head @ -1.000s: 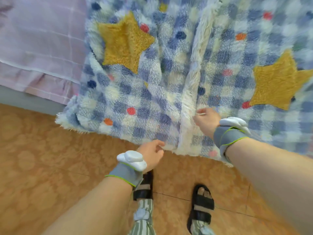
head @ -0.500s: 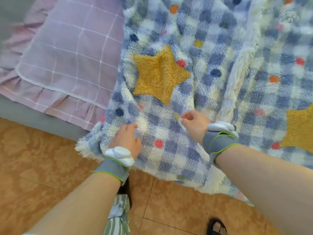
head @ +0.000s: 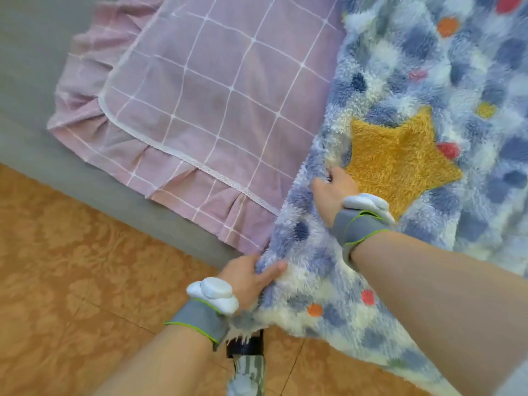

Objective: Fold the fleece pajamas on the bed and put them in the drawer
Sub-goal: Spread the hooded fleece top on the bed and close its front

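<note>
The fleece pajamas (head: pixel 423 81) are a fluffy blue-and-white checked garment with coloured dots and a yellow star patch (head: pixel 397 158). They lie spread on the bed at the right, with the lower hem hanging over the bed edge. My left hand (head: pixel 251 278) grips the garment's left lower edge, thumb on top of the fleece. My right hand (head: pixel 334 190) is closed on the left side edge higher up, just left of the star. Both wrists wear grey bands with white trackers. No drawer is in view.
A pink checked sheet with a ruffled border (head: pixel 200 110) covers the bed to the left of the pajamas. A grey bed base (head: pixel 120 195) runs diagonally below it. Orange patterned floor tiles (head: pixel 71 281) fill the lower left. My sandalled foot (head: pixel 245 350) stands below the hem.
Both hands have shifted left along the garment, from its middle to its left edge, and now grip that edge. The view has swung left, showing more pink sheet.
</note>
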`<action>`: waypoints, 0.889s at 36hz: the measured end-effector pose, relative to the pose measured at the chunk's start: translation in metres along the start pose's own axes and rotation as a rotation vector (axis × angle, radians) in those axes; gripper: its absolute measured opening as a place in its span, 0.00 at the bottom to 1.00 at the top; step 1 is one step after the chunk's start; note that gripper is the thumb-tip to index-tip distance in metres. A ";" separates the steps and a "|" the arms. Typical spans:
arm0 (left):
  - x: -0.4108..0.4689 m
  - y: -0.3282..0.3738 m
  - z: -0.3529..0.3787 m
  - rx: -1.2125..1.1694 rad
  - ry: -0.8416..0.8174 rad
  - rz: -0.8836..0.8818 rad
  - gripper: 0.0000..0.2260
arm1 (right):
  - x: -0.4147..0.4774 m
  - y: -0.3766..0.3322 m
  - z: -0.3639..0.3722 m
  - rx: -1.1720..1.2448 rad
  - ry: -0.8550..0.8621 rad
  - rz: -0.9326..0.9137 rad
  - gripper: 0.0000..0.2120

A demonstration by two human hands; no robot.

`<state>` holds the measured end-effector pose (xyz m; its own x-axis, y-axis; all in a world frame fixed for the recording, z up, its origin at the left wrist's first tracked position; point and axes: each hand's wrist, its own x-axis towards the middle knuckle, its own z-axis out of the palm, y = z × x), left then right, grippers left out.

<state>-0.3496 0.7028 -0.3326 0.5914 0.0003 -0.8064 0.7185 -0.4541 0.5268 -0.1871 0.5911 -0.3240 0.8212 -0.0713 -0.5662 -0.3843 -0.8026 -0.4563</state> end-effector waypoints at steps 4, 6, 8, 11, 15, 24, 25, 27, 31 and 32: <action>-0.013 -0.042 -0.007 -0.012 -0.018 -0.137 0.22 | -0.009 0.001 -0.005 0.188 -0.028 0.018 0.07; -0.017 -0.056 -0.010 0.076 -0.012 -0.194 0.23 | -0.011 0.005 -0.002 -0.091 -0.144 0.042 0.06; -0.020 -0.059 -0.014 0.200 -0.024 -0.218 0.21 | -0.008 0.006 0.000 -0.315 -0.175 0.052 0.11; -0.014 -0.054 -0.019 0.271 0.068 -0.247 0.09 | -0.003 -0.001 -0.003 -0.319 -0.138 0.059 0.17; -0.002 -0.037 -0.027 0.224 0.158 -0.130 0.11 | 0.010 -0.018 -0.012 -0.304 -0.011 -0.011 0.15; 0.040 0.029 -0.029 0.152 0.184 0.077 0.14 | 0.034 -0.022 -0.042 -0.284 0.317 -0.081 0.27; 0.044 0.037 -0.030 0.145 0.196 0.098 0.15 | 0.036 -0.019 -0.046 -0.313 0.302 -0.063 0.29; 0.053 0.054 -0.033 0.144 0.237 0.134 0.18 | 0.045 -0.014 -0.055 -0.420 0.217 -0.030 0.24; 0.066 0.083 -0.040 0.128 0.275 0.165 0.22 | 0.047 -0.009 -0.078 -0.415 0.233 -0.148 0.10; 0.070 0.092 -0.040 0.112 0.272 0.171 0.22 | 0.047 -0.005 -0.088 -0.356 0.308 -0.177 0.08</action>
<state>-0.2274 0.6973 -0.3301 0.7869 0.1460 -0.5995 0.5644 -0.5630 0.6037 -0.1097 0.5399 -0.2876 0.9678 -0.0439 -0.2479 -0.1038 -0.9667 -0.2341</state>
